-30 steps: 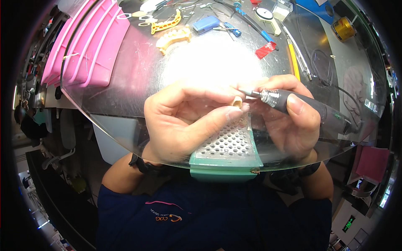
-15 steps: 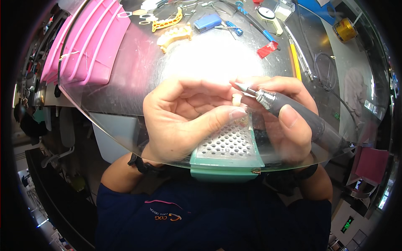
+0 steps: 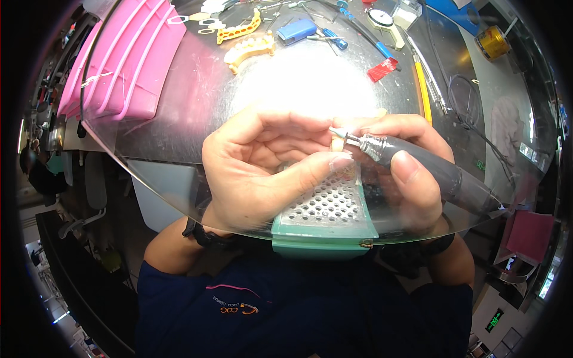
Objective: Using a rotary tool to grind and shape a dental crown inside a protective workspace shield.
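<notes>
You are pinching the small cream piece between the thumb and fingers of your left hand, at the middle of the scene. Your right hand is gripping a dark handpiece, whose pale conical tip is overlapping the piece's far edge; whether they are touching, you cannot tell. The piece is looking light, stiff and probably brittle, perhaps slippery too, so its outer sides are offering the safest hold, away from the tip. A clear screen is arching between your eyes and hands. Below, a green perforated tray is sitting on the near side. On the far surface, a toothed model and a blue block are lying well apart from you; pink trays are standing left, and a yellow stick is lying right.
</notes>
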`<state>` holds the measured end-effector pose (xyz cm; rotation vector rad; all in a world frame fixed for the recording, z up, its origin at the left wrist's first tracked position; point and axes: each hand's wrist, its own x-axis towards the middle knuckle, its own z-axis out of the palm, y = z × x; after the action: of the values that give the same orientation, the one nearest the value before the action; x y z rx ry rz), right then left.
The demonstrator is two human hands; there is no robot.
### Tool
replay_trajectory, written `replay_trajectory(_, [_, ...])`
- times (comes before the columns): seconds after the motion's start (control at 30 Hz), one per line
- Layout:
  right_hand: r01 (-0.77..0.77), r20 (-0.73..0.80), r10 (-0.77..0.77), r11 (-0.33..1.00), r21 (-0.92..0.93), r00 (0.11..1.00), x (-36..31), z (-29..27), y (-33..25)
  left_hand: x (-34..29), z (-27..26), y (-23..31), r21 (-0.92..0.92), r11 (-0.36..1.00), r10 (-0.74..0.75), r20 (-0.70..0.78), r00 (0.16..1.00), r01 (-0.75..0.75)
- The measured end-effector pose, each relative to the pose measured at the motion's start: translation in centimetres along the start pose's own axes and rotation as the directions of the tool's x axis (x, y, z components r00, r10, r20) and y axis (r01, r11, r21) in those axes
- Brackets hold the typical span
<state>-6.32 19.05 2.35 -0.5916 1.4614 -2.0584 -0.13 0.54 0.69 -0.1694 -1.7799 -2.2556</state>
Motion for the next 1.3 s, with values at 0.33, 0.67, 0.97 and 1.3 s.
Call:
replay_trajectory(0.33, [0.01, -0.008, -0.01, 1.0, -0.014, 1.0, 0.1, 0.1, -0.2, 0.2, 0.0, 0.2, 0.032, 0.999, -0.004, 0.004, 1.0, 0.004])
replay_trajectory(0.67, [0.003, 0.027, -0.003, 1.0, -0.007, 1.0, 0.1, -0.4, -0.3, 0.3, 0.0, 0.0, 0.011, 1.0, 0.009, 0.024, 1.0, -0.01])
replay_trajectory(0.97, [-0.004, -0.012, 0.003, 1.0, -0.028, 1.0, -0.1, 0.1, -0.4, 0.3, 0.1, 0.5, 0.032, 0.999, -0.001, 0.028, 1.0, 0.0])
replay_trajectory(1.3, [-0.311, -0.486, 0.111, 0.883, -0.352, 0.867, 2.2, -6.4, -5.2, 0.3, -1.1, -0.3, 0.114, 0.993, 0.031, 0.007, 0.999, -0.031])
